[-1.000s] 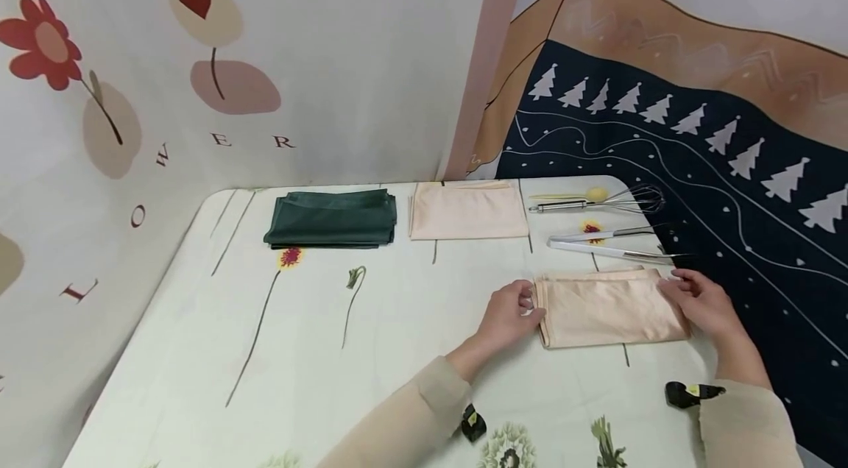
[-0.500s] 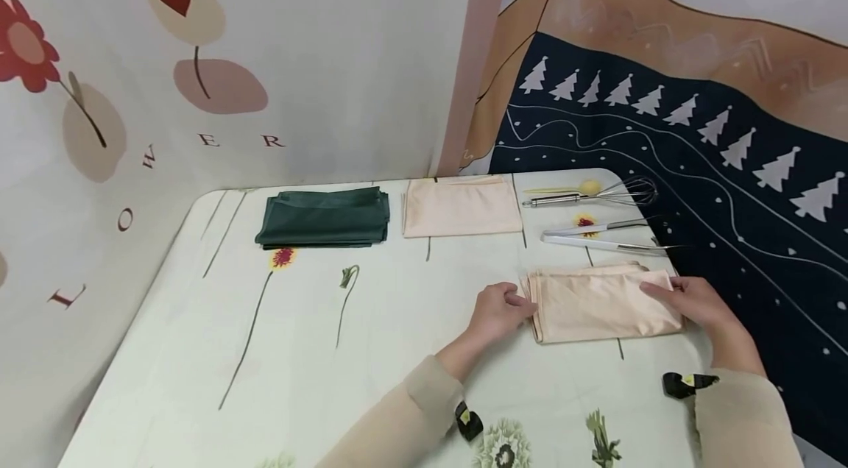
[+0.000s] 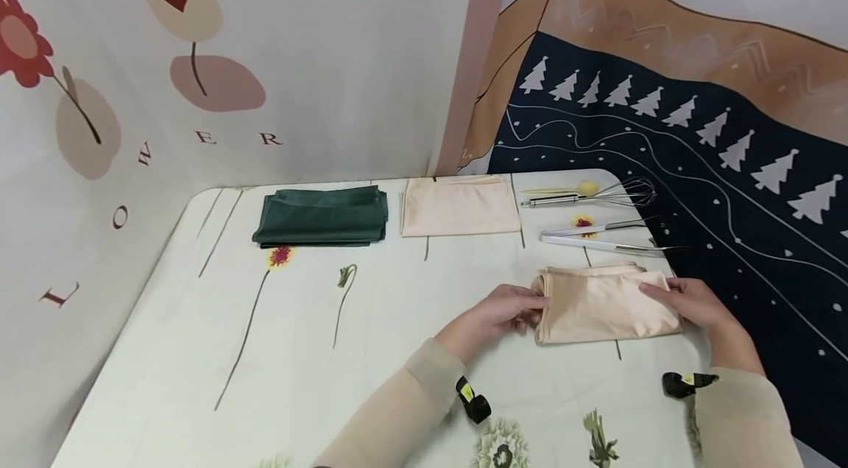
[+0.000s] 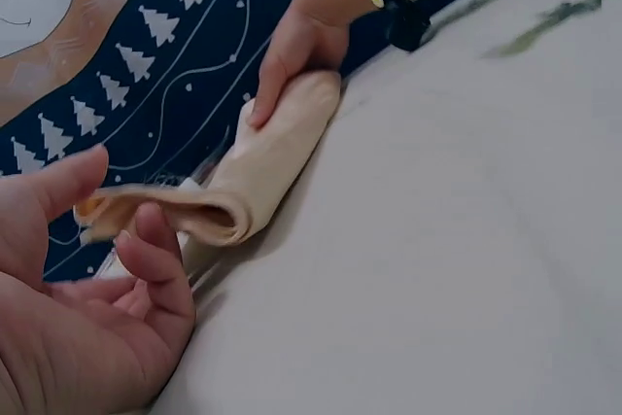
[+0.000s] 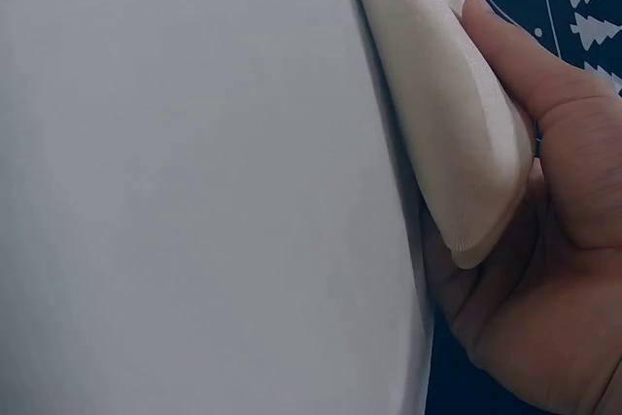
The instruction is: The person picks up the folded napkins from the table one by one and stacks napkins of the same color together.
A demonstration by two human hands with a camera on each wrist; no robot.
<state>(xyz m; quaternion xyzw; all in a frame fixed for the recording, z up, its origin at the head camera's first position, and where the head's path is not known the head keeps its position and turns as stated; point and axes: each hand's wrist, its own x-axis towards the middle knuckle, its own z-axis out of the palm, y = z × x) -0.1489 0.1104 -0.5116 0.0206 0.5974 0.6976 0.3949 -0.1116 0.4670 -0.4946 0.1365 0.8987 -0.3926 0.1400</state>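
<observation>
A folded peach satin cloth (image 3: 606,304) lies near the right side of the table, with both hands at its short ends. My left hand (image 3: 500,312) holds the left end. In the left wrist view its thumb is at the cloth's upper edge and its curled fingers (image 4: 155,259) lie against the lower layers, where the folds gape in a loop. The right end is gripped by my right hand (image 3: 695,304), thumb on top. The right wrist view shows the fingers of that hand tucked underneath the rounded cloth end (image 5: 457,133).
Behind lie metal tongs (image 3: 599,248), a wire whisk (image 3: 583,197) and a yellow round-headed utensil (image 3: 587,188). Another folded peach cloth (image 3: 460,208) and a folded dark green cloth (image 3: 322,216) lie along the back of the flower-printed table (image 3: 298,380). Printed curtains hang behind and at the right.
My right thumb has come further over the cloth's top. The left hand loosened at the left end, then took hold again with its fingers further in. The head view has shifted slightly.
</observation>
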